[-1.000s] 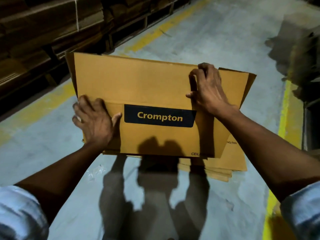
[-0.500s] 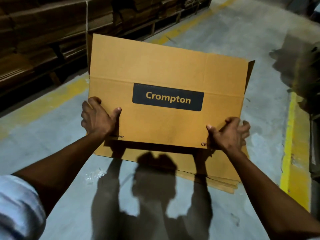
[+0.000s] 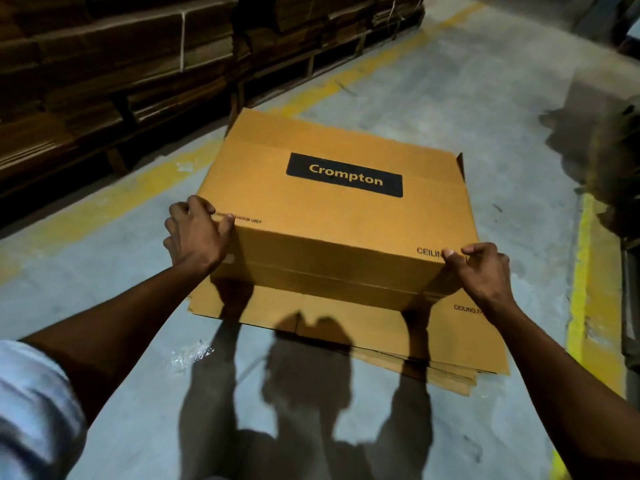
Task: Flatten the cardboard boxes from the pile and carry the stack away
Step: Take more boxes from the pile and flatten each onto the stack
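Gripping the cardboard box [image 3: 332, 216] at its near corners, left hand [image 3: 195, 233] and right hand [image 3: 483, 271] curl tight.

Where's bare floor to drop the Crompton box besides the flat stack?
Free: grey floor left of the flat stack, out to the yellow line, bar a plastic scrap; also floor beyond the box, mid-aisle. Crowded: bundled cardboard on pallets far left; dark blurred clutter at the right edge. Left hand and right hand grip the box's near corners.
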`<action>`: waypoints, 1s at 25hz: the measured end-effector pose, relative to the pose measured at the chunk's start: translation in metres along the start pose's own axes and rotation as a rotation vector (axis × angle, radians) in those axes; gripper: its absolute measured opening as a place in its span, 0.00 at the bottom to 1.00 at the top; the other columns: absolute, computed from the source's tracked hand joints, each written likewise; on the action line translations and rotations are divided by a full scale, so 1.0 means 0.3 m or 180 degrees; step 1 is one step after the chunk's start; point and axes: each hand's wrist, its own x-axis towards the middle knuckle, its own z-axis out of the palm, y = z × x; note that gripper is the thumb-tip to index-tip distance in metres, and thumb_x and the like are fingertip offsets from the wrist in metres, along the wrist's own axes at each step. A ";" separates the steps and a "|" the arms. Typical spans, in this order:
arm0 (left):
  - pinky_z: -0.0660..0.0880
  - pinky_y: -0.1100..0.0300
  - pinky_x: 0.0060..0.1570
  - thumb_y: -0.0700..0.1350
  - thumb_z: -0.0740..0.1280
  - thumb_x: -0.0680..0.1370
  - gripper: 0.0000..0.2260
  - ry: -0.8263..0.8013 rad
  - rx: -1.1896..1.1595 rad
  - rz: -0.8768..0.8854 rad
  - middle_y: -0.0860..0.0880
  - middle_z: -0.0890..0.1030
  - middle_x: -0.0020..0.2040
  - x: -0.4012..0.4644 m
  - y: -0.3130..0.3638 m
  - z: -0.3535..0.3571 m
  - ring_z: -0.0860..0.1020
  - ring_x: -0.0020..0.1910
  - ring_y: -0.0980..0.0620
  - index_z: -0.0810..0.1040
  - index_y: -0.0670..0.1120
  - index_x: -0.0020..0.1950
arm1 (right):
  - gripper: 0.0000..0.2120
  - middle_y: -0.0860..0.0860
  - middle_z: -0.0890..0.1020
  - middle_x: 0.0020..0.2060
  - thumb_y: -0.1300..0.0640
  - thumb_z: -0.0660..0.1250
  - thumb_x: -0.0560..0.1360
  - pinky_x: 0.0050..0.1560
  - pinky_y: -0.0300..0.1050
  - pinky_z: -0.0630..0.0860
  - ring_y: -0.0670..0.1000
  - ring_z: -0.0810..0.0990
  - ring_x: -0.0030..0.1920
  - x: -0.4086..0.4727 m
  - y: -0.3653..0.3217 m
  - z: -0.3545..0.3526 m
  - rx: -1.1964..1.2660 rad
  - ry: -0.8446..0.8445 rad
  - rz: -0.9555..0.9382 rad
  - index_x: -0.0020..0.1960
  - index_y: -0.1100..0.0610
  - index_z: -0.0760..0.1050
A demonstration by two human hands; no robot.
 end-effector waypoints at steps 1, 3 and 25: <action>0.70 0.39 0.61 0.56 0.67 0.79 0.19 -0.0038 -0.0154 -0.0091 0.38 0.69 0.65 -0.003 -0.018 0.005 0.70 0.63 0.34 0.67 0.46 0.60 | 0.32 0.58 0.72 0.62 0.29 0.69 0.69 0.53 0.53 0.77 0.58 0.75 0.59 -0.018 0.013 0.008 0.0135 -0.0015 0.0026 0.60 0.50 0.69; 0.72 0.42 0.60 0.56 0.70 0.78 0.22 -0.0229 -0.0531 -0.0228 0.38 0.70 0.64 -0.006 -0.047 0.021 0.72 0.62 0.36 0.65 0.45 0.62 | 0.33 0.55 0.71 0.63 0.28 0.71 0.66 0.58 0.58 0.78 0.57 0.73 0.61 -0.043 0.038 0.024 0.0255 -0.0061 -0.0009 0.61 0.45 0.65; 0.61 0.44 0.64 0.66 0.70 0.72 0.32 0.0510 -0.0210 0.0613 0.42 0.64 0.71 0.055 0.223 -0.176 0.62 0.69 0.39 0.63 0.52 0.68 | 0.19 0.65 0.73 0.67 0.43 0.67 0.76 0.68 0.65 0.68 0.68 0.70 0.68 0.120 -0.297 -0.193 -0.0665 0.0778 -0.0361 0.61 0.53 0.74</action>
